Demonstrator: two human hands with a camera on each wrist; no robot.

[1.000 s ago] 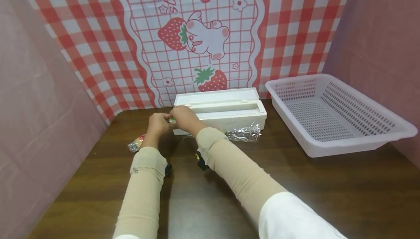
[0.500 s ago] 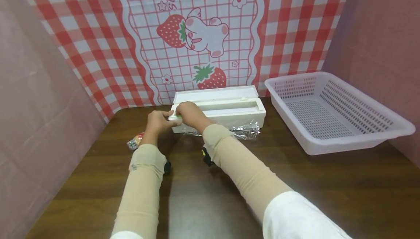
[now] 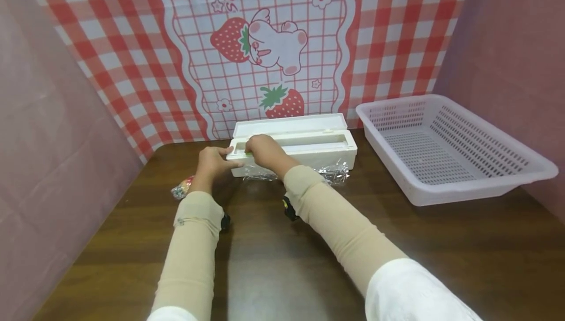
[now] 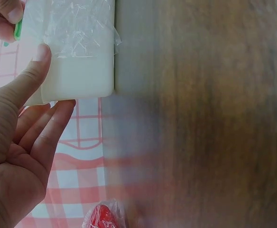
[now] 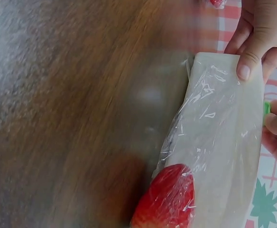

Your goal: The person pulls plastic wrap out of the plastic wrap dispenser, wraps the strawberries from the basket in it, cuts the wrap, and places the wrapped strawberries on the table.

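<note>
A long white cling film dispenser (image 3: 304,158) stands at the back of the table with its lid (image 3: 289,126) raised. Clear film (image 5: 207,109) hangs crumpled down its front. My left hand (image 3: 213,163) grips the dispenser's left end, thumb on the front face and fingers round the end. With my right hand (image 3: 267,152) I pinch a small green slider (image 4: 18,29) at the top front edge, near the left end. A red object (image 5: 169,197) under clear wrap lies against the front in the right wrist view; my right arm hides it in the head view.
A small wrapped bundle (image 3: 182,188), red and multicoloured, lies left of the dispenser. A white perforated plastic basket (image 3: 481,191) stands on the right. Behind hangs a red checked strawberry cloth (image 3: 282,46); pinkish cloth walls (image 3: 53,130) flank the brown wooden table (image 3: 273,267).
My right hand has moved right along the dispenser's front edge, away from my left hand. The left hand stays at the left end. The head view has shifted slightly.
</note>
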